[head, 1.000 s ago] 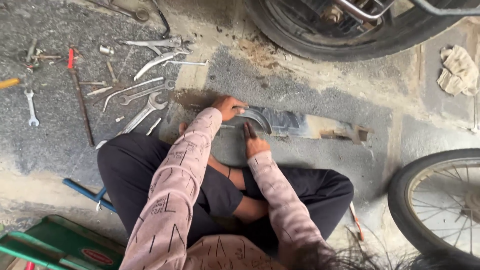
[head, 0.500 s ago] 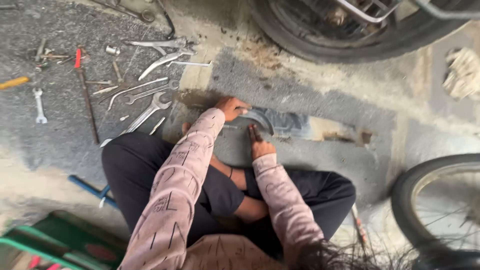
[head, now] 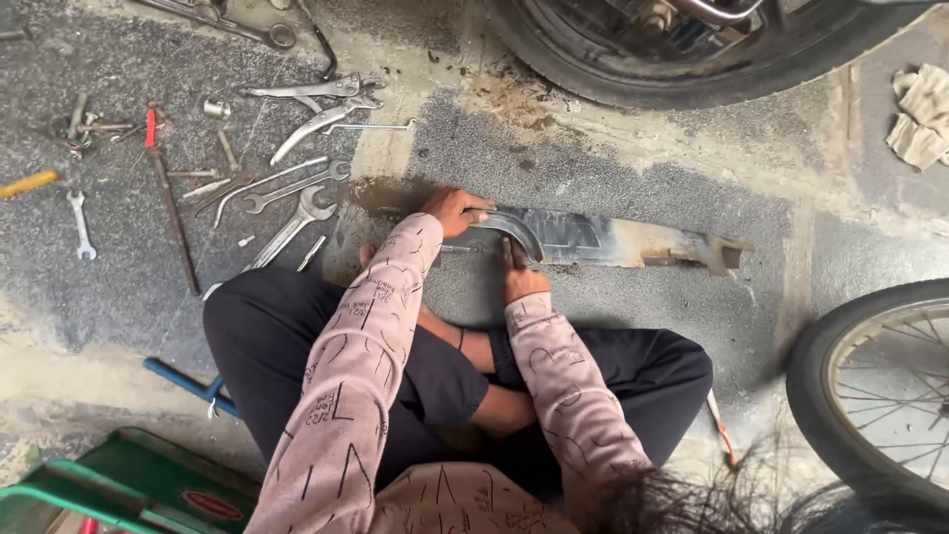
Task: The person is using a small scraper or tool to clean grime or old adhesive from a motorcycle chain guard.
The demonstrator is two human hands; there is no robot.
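Nearest: green crate (head: pixel 119 489) at lower left, blue bar (head: pixel 188 381) beside black-trousered legs, pink patterned sleeves reaching forward. Seated on the concrete floor (head: pixel 613 158). Right hand (head: pixel 519 279) pressed down on near edge of long metal chain cover (head: pixel 603 237), grip not closed round it, fingers flat or pinching, cannot tell which. Left hand (head: pixel 453 210) clenched over rounded left end of the cover, fingers curled on its top edge. Cover lying flat on floor just ahead of knees, rusty toward right end. Left of it, scattered spanners (head: pixel 297 183), pliers (head: pixel 321 119), red-handled screwdriver (head: pixel 163 188), small wrench (head: pixel 79 225). Spoked wheel (head: pixel 880 386) at right. Farther: big motorcycle tyre (head: pixel 652 69) along top, crumpled rag (head: pixel 924 114) at top right.
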